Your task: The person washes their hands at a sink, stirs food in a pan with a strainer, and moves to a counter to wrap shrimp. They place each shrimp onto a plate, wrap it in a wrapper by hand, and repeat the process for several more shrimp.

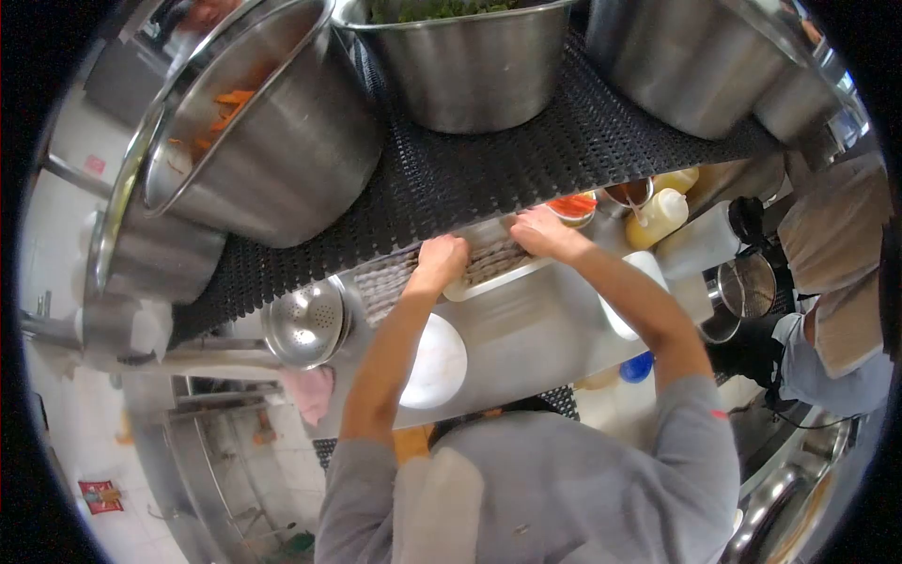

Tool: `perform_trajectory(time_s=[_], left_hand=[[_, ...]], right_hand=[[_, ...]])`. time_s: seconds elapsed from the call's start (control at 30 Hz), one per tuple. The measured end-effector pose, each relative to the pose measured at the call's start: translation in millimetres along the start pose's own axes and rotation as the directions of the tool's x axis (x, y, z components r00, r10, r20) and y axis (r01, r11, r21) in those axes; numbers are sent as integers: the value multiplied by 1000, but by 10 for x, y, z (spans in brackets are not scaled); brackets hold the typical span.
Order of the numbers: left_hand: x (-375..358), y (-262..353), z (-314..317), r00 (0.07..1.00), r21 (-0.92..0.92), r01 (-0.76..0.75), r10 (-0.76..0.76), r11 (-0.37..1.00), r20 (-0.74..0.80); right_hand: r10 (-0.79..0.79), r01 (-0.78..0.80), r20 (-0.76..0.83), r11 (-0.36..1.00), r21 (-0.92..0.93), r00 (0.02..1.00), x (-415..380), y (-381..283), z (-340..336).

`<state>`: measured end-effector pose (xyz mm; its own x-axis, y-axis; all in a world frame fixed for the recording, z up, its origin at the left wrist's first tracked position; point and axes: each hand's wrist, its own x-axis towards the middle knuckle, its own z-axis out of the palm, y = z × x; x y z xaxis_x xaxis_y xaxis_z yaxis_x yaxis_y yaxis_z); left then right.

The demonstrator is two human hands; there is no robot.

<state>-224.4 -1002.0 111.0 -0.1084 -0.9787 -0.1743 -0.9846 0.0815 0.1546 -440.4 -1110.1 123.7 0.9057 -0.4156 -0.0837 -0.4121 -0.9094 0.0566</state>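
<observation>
Bending fingers of left hand (443, 261) and right hand (543, 233) at opposite ends of a white tray (498, 283) of lumpy rows (493, 263), with too much hidden to tell whether gripping.

Both arms (390, 376) (629, 291) forward, hands (443, 258) (542, 232) apart

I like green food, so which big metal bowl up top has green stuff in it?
The middle metal bowl: greens show inside its rim. The large left bowl shows orange pieces; the right bowl hides its contents.
</observation>
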Motion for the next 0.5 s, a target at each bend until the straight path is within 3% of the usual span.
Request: perform_trajectory(time_s=[0.13, 0.3, 0.37, 0.43, 0.47, 0.5], left_hand=[[37, 41, 15, 995, -92, -23, 14, 995, -99], [63, -1, -4, 995, -85, -79, 84, 993, 54], [26, 51, -99, 995, -104, -30, 39, 994, 93], [-57, 72, -204, 992, -117, 28, -14, 993, 122], [-140, 83, -228, 1000, -218, 0, 2, 976, 9], [-231, 115, -266, 995, -313, -38, 5, 949, -104]], right_hand=[[-23, 26, -115, 999, 23, 993, 0, 32, 134], [-38, 38, -132, 999, -3, 990, 11, 39, 245], [-58, 56, -141, 998, -16, 988, -18, 45, 114], [-43, 83, -172, 970, 227, 984, -127, 27, -172], [93, -91, 14, 914, 396, 996, -163, -80, -579], [230, -249, 98, 859, 447, 968, -196, -177, -926]])
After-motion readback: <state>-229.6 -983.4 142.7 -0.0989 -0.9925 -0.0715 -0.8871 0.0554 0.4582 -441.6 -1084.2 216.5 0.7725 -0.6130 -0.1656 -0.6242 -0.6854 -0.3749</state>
